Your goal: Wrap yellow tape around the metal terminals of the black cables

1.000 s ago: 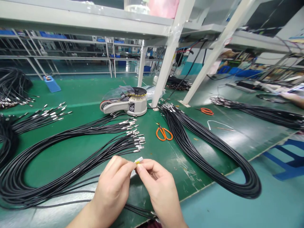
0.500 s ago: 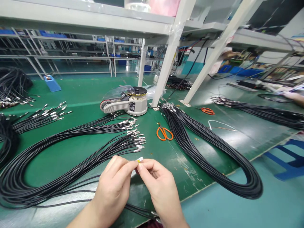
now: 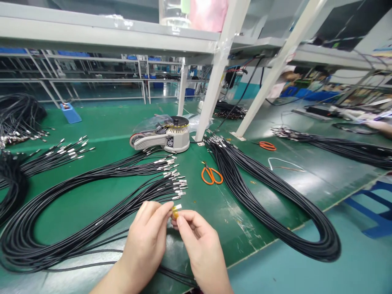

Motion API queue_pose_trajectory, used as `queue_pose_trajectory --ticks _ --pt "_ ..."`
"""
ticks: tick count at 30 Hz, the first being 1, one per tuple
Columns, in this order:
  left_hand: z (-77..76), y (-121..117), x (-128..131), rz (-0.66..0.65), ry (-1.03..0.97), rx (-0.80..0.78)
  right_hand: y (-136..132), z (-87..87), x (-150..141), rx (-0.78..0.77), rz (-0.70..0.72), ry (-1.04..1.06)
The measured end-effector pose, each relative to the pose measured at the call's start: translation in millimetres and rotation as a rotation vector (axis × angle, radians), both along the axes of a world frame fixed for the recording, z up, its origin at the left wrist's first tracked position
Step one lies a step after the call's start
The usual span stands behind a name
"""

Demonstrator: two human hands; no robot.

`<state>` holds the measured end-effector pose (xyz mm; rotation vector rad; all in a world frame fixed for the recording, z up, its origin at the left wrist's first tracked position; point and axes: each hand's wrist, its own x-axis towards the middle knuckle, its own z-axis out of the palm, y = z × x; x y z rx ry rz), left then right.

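Between my fingertips is a small silvery-white connector end point(image 3: 177, 207), with a short strip of yellow tape point(image 3: 175, 213) at it. My left hand point(image 3: 147, 239) is closed in a pinch on the connector end, its cable hidden inside the hand. The thumb and forefinger of my right hand point(image 3: 202, 245) pinch the lower end of the yellow tape. Just beyond my hands lies a looped bundle of black cables point(image 3: 101, 216), its silver-tipped ends pointing right. A few cables also run beneath my wrists.
A tape dispenser point(image 3: 163, 139) stands behind the bundle. Orange-handled scissors point(image 3: 212, 174) lie right of it, near another looped cable bundle point(image 3: 275, 216) that overhangs the table edge. White posts point(image 3: 214, 73) rise from the green table point(image 3: 122, 114). Another person's hand point(image 3: 381, 124) is at far right.
My right hand has moved slightly down and away from my left fingertips. More of the yellow tape now shows between them. The view has shifted slightly.
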<state>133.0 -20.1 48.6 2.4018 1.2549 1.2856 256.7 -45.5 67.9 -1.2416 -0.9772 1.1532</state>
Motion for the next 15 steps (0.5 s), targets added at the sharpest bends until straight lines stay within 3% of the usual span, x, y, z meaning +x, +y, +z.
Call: queue_pose_trajectory --ticks 9,15 --pt "5.4 -1.5 1.6 0.041 -0.035 -0.036 -16.3 -11.8 5.5 -0.11 -0.013 0.402" --pt "5.0 -1.1 1.7 0.072 -0.026 0.031 -7.0 -8.2 1.2 -0.063 -0.036 0.144"
